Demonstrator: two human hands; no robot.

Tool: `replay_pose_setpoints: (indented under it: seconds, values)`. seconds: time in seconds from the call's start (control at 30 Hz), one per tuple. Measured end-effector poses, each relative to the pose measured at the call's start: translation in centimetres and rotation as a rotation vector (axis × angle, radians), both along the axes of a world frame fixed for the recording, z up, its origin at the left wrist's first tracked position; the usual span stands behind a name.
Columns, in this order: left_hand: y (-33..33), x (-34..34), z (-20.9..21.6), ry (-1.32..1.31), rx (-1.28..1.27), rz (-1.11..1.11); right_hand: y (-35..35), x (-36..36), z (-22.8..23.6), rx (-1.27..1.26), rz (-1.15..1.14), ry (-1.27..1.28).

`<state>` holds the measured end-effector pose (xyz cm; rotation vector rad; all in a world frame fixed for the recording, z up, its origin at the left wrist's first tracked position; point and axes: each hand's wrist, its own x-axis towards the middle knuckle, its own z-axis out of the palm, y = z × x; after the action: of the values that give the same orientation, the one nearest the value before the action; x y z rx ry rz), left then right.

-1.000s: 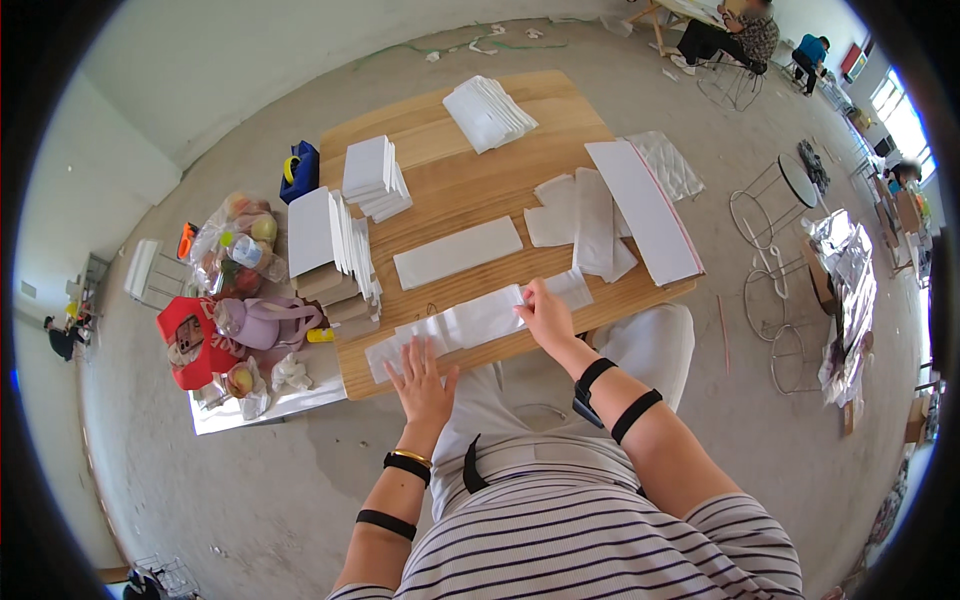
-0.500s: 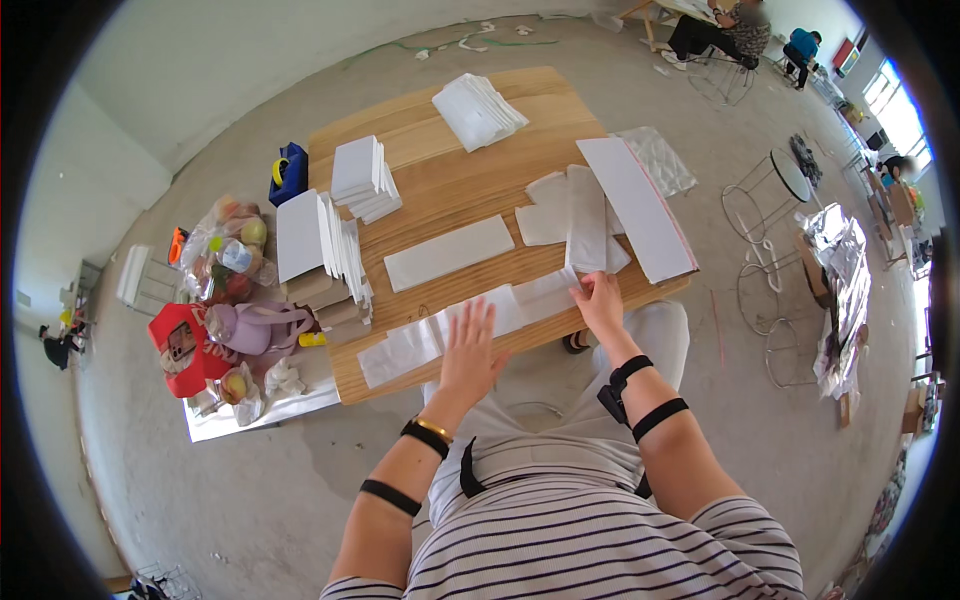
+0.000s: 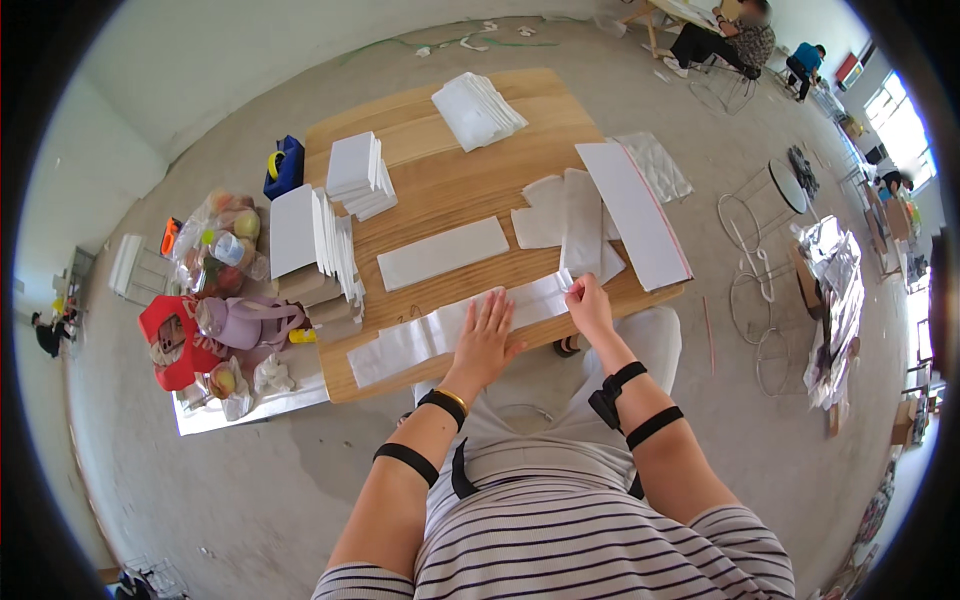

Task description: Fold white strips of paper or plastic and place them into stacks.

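Note:
A long strip of whitish translucent plastic sleeves point(image 3: 395, 352) lies along the near edge of the wooden table point(image 3: 440, 215). My left hand point(image 3: 486, 333) rests flat on the strip's middle with fingers spread, palm down. At the strip's right end, my right hand point(image 3: 590, 305) pinches the edge between thumb and fingers. Just beyond the strip is a flat white rectangular piece point(image 3: 443, 253). Several loose white sleeves point(image 3: 580, 225) overlap to its right, beside a tilted white board point(image 3: 635, 215) with a reddish edge.
Stacks of white folded pieces point(image 3: 352, 165) and boards point(image 3: 293, 230) occupy the table's left side. A white packet stack point(image 3: 475, 110) sits at the far side. Left of the table are a blue tape dispenser point(image 3: 286, 168), bagged fruit point(image 3: 222, 235) and a lilac bag point(image 3: 240, 322). Wire stools point(image 3: 745, 225) stand right.
My left hand has slid a little to the right along the strip. My right hand stays pinched at the right end, and the whole view has shifted slightly.

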<state>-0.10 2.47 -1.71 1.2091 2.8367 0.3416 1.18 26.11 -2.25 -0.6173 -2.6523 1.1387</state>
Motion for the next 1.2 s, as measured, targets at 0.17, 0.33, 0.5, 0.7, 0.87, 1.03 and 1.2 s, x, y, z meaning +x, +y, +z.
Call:
replay_pose_setpoints:
  seconds: [0.17,0.33,0.5,0.7,0.87,1.03,1.2]
  values:
    - [-2.2,0.4,1.9,0.049,0.096,0.146,-3.6,-0.4,3.5,0.123,0.115,0.22]
    - [-6.7,1.2,1.1,0.068,0.09,0.346,-11.4,-0.9,6.6,0.089,0.381,0.195]
    - [-8.3,2.0,-0.2,0.066,0.031,0.358,-16.1,-1.7,4.3,0.164,0.57,0.131]
    - [-9.2,2.6,-0.4,0.034,-0.009,0.335,-17.5,-1.9,2.5,0.224,0.663,0.167]
    - [-9.2,2.5,-0.3,0.018,0.025,0.327,-17.5,-2.0,1.9,0.229,0.71,0.08]
    - [-9.3,2.4,0.0,-0.01,0.056,0.331,-17.2,-2.0,2.6,0.209,0.737,0.156]
    - [-9.4,2.5,1.4,-0.002,0.071,0.397,-14.3,-1.6,5.7,0.02,0.695,0.135]
